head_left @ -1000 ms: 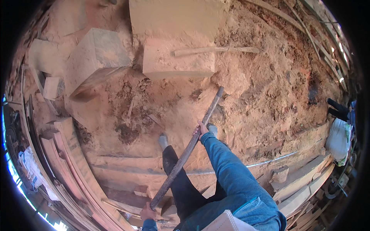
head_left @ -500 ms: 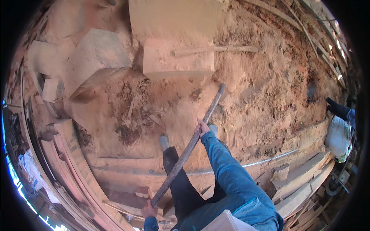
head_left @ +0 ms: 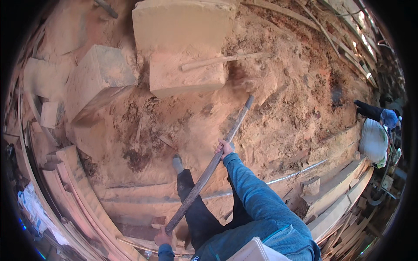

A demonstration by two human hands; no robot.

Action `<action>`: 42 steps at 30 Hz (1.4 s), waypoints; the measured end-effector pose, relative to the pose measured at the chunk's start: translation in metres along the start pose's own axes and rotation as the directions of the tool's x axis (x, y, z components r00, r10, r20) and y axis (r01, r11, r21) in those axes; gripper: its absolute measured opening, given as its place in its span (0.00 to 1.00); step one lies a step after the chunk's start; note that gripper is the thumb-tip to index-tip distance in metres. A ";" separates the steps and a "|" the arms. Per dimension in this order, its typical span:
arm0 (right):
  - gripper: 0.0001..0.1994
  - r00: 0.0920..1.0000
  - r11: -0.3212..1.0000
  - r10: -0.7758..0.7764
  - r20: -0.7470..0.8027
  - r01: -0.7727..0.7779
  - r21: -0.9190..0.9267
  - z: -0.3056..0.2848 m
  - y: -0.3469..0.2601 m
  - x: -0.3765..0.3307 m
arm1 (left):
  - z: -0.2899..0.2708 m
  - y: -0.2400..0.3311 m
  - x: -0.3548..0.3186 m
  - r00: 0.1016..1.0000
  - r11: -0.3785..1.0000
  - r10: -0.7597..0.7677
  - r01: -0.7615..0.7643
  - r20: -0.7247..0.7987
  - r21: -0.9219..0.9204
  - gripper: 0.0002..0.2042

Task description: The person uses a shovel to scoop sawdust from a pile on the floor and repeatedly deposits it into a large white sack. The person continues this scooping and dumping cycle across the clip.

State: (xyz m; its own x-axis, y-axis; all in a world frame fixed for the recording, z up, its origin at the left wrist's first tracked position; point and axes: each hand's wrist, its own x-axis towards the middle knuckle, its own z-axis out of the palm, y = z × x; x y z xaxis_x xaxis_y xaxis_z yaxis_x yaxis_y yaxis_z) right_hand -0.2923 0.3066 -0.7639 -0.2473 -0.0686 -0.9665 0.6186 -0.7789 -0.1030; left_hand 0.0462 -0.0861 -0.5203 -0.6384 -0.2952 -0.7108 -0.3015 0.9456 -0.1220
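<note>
A person stands on a sawdust-covered floor (head_left: 287,100), seen from above; both hands grip a long wooden pole (head_left: 209,167) that slants from 7 o'clock up toward 1 o'clock, its far tip resting in the sawdust; the right hand (head_left: 224,148), on a blue sleeve, has its fingers clamped around the pole's middle; the left hand (head_left: 163,238), at 6 o'clock, closes around the pole's near end; a large pale timber block (head_left: 185,43) lies at 12 o'clock with a thin stick (head_left: 224,61) across it; a smaller block (head_left: 98,76) sits at 10 o'clock; curved planks (head_left: 74,187) pile at 8 o'clock; a white sack (head_left: 374,141) sits at 3 o'clock.
</note>
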 end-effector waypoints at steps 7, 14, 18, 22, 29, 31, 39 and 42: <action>0.14 0.995 1.000 -0.018 -0.093 0.017 -0.014 -0.010 -0.014 -0.072 | -0.018 -0.001 -0.038 1.000 0.999 0.031 -0.031 -0.003 -0.039 0.20; 0.13 0.999 0.999 -0.012 -0.044 0.014 0.050 -0.033 -0.025 -0.136 | -0.035 0.004 -0.104 0.997 0.994 0.040 -0.046 -0.060 -0.097 0.21; 0.13 0.997 0.986 -0.073 -0.027 0.068 -0.154 -0.025 -0.027 -0.155 | -0.034 -0.013 -0.121 0.998 0.977 -0.025 0.012 -0.056 -0.213 0.13; 0.13 0.997 0.973 -0.064 -0.039 0.053 -0.224 0.002 -0.025 -0.182 | -0.042 -0.034 -0.137 0.998 0.954 -0.048 0.033 -0.044 -0.297 0.17; 0.15 0.989 0.942 -0.149 -0.001 0.142 -0.303 0.077 0.033 -0.250 | -0.042 -0.105 -0.176 0.977 0.939 -0.090 0.019 -0.192 -0.343 0.18; 0.15 0.995 0.942 -0.103 0.014 0.102 -0.320 0.104 0.059 -0.267 | -0.037 -0.131 -0.187 0.956 0.930 -0.135 0.032 -0.260 -0.366 0.18; 0.14 0.986 0.866 -0.073 0.148 0.136 -0.482 0.196 0.175 -0.330 | -0.034 -0.222 -0.279 0.908 0.890 -0.303 0.162 -0.289 -0.425 0.18; 0.14 0.981 0.831 -0.022 0.191 0.124 -0.542 0.230 0.220 -0.345 | -0.033 -0.242 -0.316 0.862 0.857 -0.384 0.200 -0.331 -0.474 0.17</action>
State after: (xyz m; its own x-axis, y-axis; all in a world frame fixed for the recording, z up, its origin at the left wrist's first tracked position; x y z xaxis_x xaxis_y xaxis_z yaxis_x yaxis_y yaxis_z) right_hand -0.2427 0.0155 -0.3989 -0.3987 -0.1695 -0.9013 0.8877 -0.3183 -0.3328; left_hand 0.2976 -0.2258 -0.2434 -0.6690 -0.6626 -0.3369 -0.7219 0.6871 0.0821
